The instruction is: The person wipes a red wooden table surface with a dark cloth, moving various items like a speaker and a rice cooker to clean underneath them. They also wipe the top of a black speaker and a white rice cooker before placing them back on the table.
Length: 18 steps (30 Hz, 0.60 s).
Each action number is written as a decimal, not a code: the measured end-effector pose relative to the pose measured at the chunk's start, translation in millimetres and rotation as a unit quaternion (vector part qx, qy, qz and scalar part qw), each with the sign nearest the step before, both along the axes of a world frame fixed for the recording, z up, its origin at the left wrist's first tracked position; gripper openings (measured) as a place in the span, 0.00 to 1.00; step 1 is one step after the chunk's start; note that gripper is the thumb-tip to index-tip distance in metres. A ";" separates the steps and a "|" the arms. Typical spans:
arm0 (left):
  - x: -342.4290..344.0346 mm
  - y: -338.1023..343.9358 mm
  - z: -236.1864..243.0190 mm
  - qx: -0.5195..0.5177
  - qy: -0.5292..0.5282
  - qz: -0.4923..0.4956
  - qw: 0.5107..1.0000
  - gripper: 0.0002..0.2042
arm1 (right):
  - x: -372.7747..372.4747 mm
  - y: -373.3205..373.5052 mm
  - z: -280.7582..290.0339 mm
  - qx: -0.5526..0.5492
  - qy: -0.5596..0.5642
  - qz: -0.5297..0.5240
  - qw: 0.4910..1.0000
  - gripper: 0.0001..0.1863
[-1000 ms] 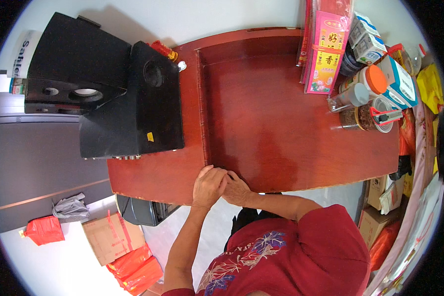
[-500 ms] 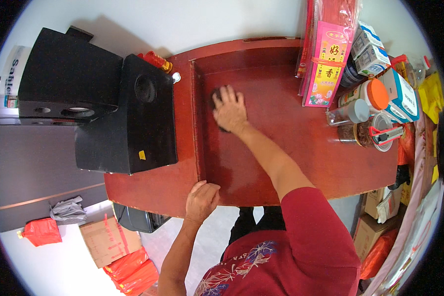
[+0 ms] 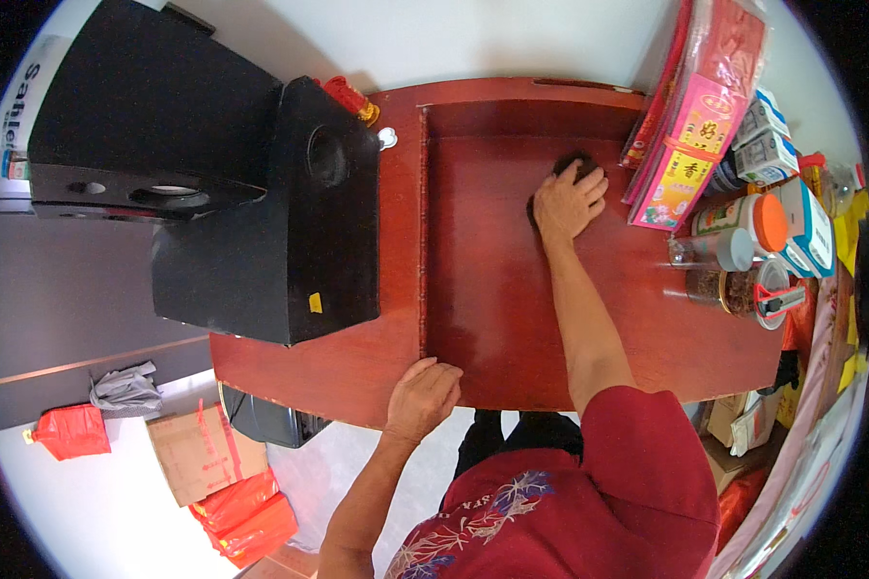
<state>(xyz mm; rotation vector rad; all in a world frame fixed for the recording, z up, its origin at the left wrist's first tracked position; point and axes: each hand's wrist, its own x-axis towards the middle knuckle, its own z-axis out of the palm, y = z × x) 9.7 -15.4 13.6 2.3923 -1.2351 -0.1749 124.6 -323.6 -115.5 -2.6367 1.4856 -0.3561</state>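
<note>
Dark cloth [image 3: 562, 170], bunched under the flat, spread right hand [image 3: 568, 201], lay pressed against the far end of the sunken panel in a red-brown lacquered table [image 3: 512, 318]; the palm covered most of it, so only its edges showed past the fingertips. The left hand [image 3: 422, 396] was curled loosely over the table's near edge, gripping the wood and holding nothing else. Judging by the even sheen, the panel seemed largely wiped, though the raised border beside a black speaker [image 3: 290, 222] and the crowded right side appeared untouched. Near the working hand leaned pink and red incense packets [image 3: 690, 154]; beyond them stood jars and cartons [image 3: 753, 236]. On the floor below lay a cardboard box [image 3: 198, 449] and red bags [image 3: 246, 516].
</note>
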 end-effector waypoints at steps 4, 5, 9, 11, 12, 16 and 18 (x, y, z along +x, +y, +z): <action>0.7 1.4 -0.9 -0.012 0.003 -0.004 1.000 0.08 | 49.5 49.3 5.3 0.070 0.035 0.098 0.992 0.31; 0.7 1.6 -0.9 -0.018 0.005 -0.006 1.000 0.08 | 62.3 62.1 6.1 0.074 0.026 0.128 0.989 0.31; 2.3 0.7 -0.2 -0.029 0.016 -0.001 0.999 0.08 | 98.2 93.4 13.1 0.068 0.002 0.211 0.975 0.29; 1.6 1.3 -3.1 -0.037 0.012 -0.002 0.999 0.08 | 102.9 94.2 9.3 0.044 0.001 0.262 0.964 0.28; 2.0 0.9 -1.8 -0.033 0.011 -0.003 0.999 0.08 | 101.0 93.5 7.8 0.032 0.003 0.286 0.958 0.27; 3.7 1.0 -0.7 -0.031 0.012 -0.003 0.999 0.08 | 88.5 90.0 24.6 0.073 0.032 0.399 0.914 0.21; -0.2 5.2 -5.0 -0.034 0.015 0.000 0.999 0.09 | 62.3 103.1 25.7 0.062 0.035 0.417 0.906 0.19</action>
